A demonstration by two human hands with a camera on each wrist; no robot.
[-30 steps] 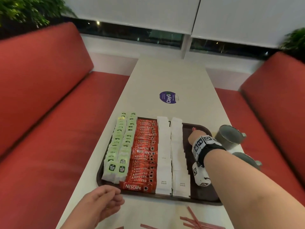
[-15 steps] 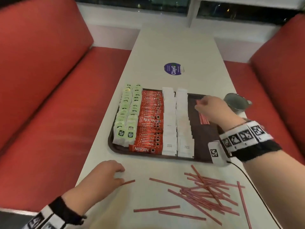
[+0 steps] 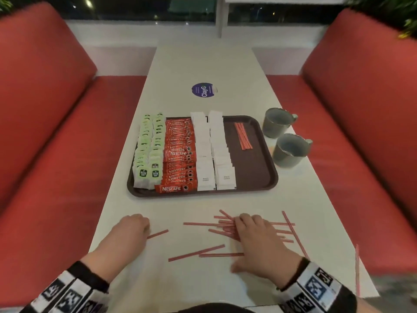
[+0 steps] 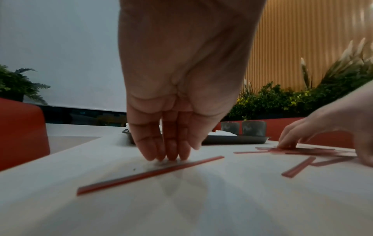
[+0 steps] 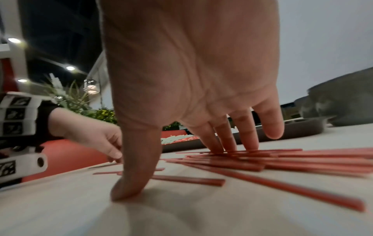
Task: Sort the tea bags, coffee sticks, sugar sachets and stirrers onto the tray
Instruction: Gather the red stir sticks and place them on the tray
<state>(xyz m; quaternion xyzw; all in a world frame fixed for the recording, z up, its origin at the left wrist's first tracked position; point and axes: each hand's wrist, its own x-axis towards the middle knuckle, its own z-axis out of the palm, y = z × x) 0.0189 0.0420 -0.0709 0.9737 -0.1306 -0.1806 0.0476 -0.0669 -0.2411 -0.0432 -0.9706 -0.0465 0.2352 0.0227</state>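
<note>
Head view, two mugs (image 3: 277, 123), perhaps five stirrers (image 3: 242, 136) on tray (image 3: 259, 177), both hands (image 3: 255, 236) flat, fingers straight, grasping nothing.

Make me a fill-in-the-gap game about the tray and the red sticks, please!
1. The tray holds a small bundle of red stirrers in its ____ section.
2. Beside the tray stand ____ grey mugs.
3. The right hand presses its fingers on the pile of loose ____ on the table.
4. The coffee sticks lie between the green tea bags and the ____ sugar sachets.

Missing words: right; two; stirrers; white
</note>
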